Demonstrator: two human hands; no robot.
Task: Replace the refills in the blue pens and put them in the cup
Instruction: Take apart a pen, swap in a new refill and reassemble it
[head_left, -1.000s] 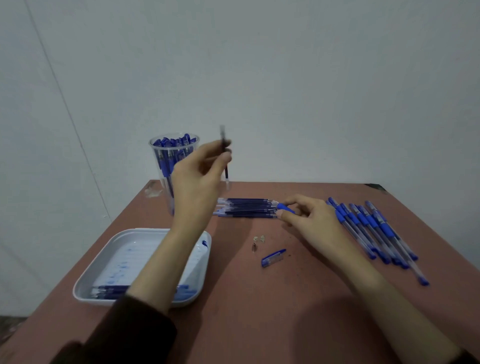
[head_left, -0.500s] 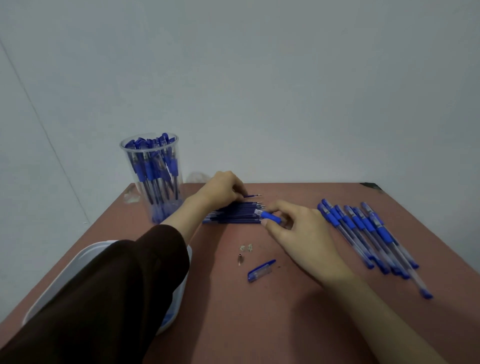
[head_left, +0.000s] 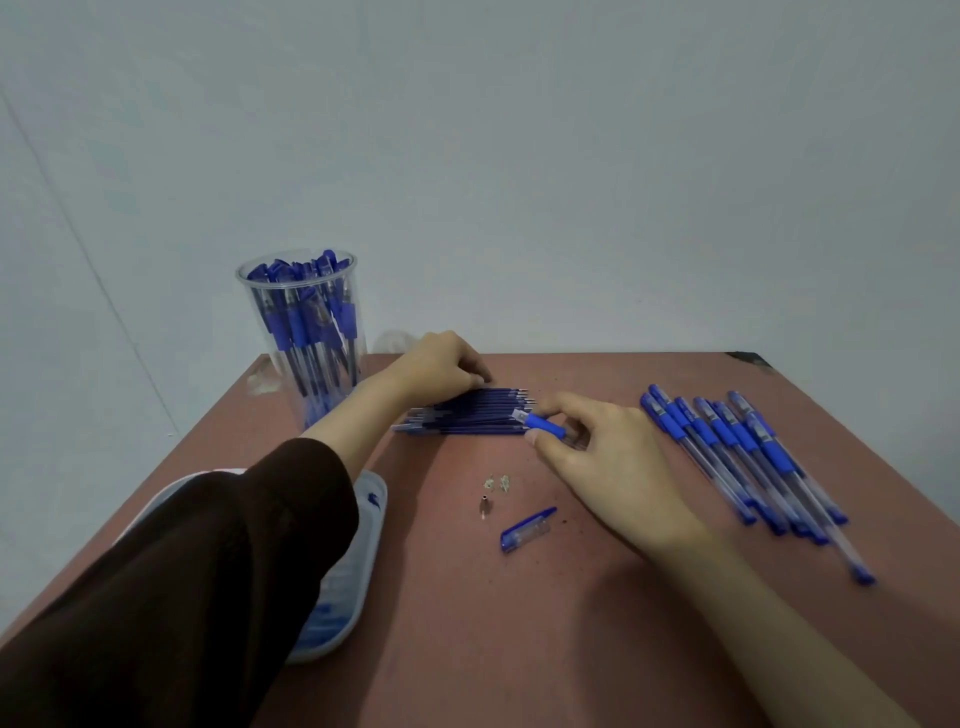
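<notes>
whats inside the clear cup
Blue pens packed upright, caps near the rim. The left forearm covers the cup's lower right, so pen ends there are hidden.

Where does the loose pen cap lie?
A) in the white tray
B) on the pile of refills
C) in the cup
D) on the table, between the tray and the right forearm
D: the pen cap lies on the table, right of the tray.
</notes>
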